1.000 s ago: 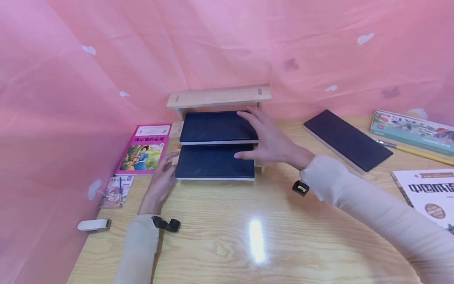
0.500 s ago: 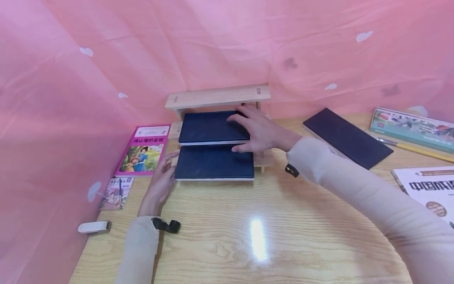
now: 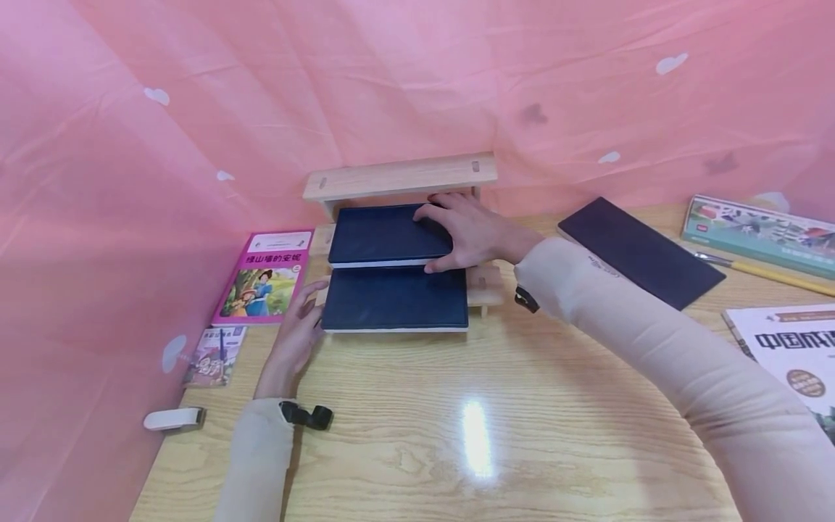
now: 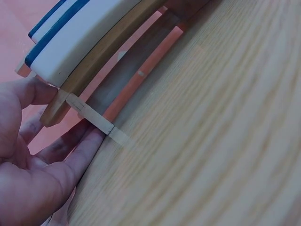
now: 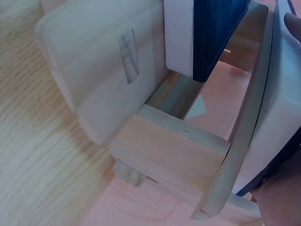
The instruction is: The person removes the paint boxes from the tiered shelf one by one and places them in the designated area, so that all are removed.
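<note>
A tiered pale wooden rack (image 3: 401, 177) stands at the back, with two thick dark-blue books on its steps. My right hand (image 3: 470, 228) grips the right part of the upper book (image 3: 375, 235), thumb at its front edge and the other fingers across its top towards the back. The lower book (image 3: 391, 301) lies on the step in front. At the rack's left end my left hand (image 3: 296, 341) holds the lower step. In the left wrist view its fingers sit around the step's end and a wooden leg (image 4: 89, 115), close to the book's white side.
Left of the rack lie a pink-bordered storybook (image 3: 264, 279), a small booklet (image 3: 215, 359) and a white stapler-like object (image 3: 175, 418). To the right are another dark-blue book (image 3: 642, 254), a paintbrush (image 3: 776, 274), a patterned box (image 3: 763, 235) and a white-covered book (image 3: 789, 341). Pink cloth hangs behind.
My right hand has moved left along the upper book, and its thumb has come up to that book's front edge. My left hand and both books stay in place.
</note>
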Demonstrator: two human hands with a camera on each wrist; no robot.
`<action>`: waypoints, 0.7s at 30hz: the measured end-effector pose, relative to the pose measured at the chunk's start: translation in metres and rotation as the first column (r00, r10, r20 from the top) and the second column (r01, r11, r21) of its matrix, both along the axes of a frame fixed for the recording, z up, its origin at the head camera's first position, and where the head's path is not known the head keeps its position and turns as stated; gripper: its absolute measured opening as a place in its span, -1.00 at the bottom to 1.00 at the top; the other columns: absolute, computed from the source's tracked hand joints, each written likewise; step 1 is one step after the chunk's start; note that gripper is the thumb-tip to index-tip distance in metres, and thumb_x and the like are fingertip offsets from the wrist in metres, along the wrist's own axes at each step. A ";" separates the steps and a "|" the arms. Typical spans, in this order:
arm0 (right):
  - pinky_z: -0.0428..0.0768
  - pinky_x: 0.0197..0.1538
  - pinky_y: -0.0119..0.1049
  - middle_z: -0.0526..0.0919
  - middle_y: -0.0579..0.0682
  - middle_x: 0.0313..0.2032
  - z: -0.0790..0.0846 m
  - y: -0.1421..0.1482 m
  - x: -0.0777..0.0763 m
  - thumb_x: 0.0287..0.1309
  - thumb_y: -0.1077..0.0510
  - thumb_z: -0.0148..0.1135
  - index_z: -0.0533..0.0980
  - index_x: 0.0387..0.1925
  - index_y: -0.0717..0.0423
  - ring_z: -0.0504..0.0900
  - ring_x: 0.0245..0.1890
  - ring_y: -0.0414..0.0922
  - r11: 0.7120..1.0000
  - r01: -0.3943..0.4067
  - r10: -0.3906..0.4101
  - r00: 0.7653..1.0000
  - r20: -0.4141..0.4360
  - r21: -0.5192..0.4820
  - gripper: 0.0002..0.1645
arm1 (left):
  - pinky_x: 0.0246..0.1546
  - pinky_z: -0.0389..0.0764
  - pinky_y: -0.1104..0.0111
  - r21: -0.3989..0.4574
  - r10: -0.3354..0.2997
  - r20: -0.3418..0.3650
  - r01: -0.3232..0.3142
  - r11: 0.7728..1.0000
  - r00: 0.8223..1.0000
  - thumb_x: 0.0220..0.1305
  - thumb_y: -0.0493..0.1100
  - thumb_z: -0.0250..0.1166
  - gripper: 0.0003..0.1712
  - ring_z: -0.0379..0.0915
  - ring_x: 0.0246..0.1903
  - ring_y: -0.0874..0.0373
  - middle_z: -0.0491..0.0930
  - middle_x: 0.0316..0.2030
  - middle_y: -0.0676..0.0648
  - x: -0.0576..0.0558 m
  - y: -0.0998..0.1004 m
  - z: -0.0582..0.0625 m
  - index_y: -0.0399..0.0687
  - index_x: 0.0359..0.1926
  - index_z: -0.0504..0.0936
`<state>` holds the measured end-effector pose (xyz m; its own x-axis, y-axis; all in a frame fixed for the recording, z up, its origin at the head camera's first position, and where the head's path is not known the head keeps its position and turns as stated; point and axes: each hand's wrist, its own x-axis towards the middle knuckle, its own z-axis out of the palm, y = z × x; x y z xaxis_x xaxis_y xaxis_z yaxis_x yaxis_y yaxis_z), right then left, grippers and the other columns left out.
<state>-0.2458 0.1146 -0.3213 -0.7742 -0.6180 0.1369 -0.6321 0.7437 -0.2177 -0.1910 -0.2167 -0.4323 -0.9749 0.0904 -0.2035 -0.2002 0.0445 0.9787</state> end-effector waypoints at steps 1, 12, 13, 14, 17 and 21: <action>-0.02 0.24 0.14 0.21 0.15 0.22 0.000 0.000 0.000 -0.28 -0.39 0.25 0.27 0.15 -0.13 0.10 0.24 0.10 1.000 -0.004 0.004 1.000 -0.005 -0.003 -0.08 | 0.22 0.16 0.06 -0.011 0.001 0.004 -0.001 1.000 1.000 0.31 -0.19 -0.01 -0.56 -0.14 0.31 0.03 -0.05 0.33 0.09 0.000 0.000 0.000 0.28 0.17 0.33; 0.04 0.17 0.08 0.31 0.02 0.05 0.000 -0.001 -0.001 -0.32 -0.37 0.30 0.34 0.08 -0.18 0.19 0.11 0.01 0.999 0.009 -0.009 1.000 0.008 -0.051 -0.15 | 0.23 0.11 0.04 -0.037 -0.003 0.004 0.004 0.999 1.000 0.31 -0.17 -0.01 -0.56 -0.21 0.32 0.05 -0.11 0.34 0.13 0.001 0.000 0.002 0.31 0.18 0.32; 0.04 0.17 0.08 0.31 0.02 0.05 0.000 -0.001 -0.001 -0.32 -0.37 0.30 0.34 0.08 -0.17 0.19 0.11 0.01 0.998 0.009 -0.008 1.000 0.007 -0.054 -0.15 | 0.23 0.13 0.04 -0.028 -0.004 0.001 0.004 1.000 1.000 0.31 -0.18 -0.01 -0.56 -0.15 0.31 0.04 -0.07 0.33 0.12 0.001 0.000 0.002 0.30 0.18 0.32; 0.05 0.16 0.08 0.31 0.01 0.04 -0.001 -0.001 0.000 -0.32 -0.37 0.30 0.35 0.08 -0.17 0.19 0.10 0.00 0.998 0.011 -0.011 1.000 0.001 -0.062 -0.16 | 0.22 0.15 0.05 -0.021 -0.004 -0.001 0.004 1.000 1.000 0.31 -0.19 -0.01 -0.56 -0.08 0.29 0.03 -0.03 0.31 0.12 0.001 0.000 0.002 0.29 0.18 0.32; 0.07 0.17 0.06 0.32 0.02 0.04 -0.003 0.000 0.002 -0.33 -0.36 0.31 0.38 0.07 -0.16 0.18 0.11 0.00 0.996 0.010 -0.011 1.000 -0.010 -0.087 -0.16 | 0.21 0.16 0.05 -0.013 -0.007 -0.003 0.007 1.000 1.000 0.31 -0.20 -0.02 -0.55 0.02 0.24 0.00 0.02 0.29 0.10 0.001 0.000 0.001 0.29 0.18 0.32; 0.11 0.17 0.05 0.33 0.03 0.05 -0.004 0.000 0.007 -0.33 -0.38 0.30 0.39 0.07 -0.15 0.15 0.13 0.01 0.994 0.008 -0.010 1.000 -0.023 -0.113 -0.16 | 0.22 0.15 0.07 -0.024 0.006 0.000 -0.006 1.000 1.000 0.29 -0.21 -0.02 -0.55 -0.08 0.29 0.02 -0.05 0.32 0.10 0.001 0.000 0.001 0.27 0.17 0.33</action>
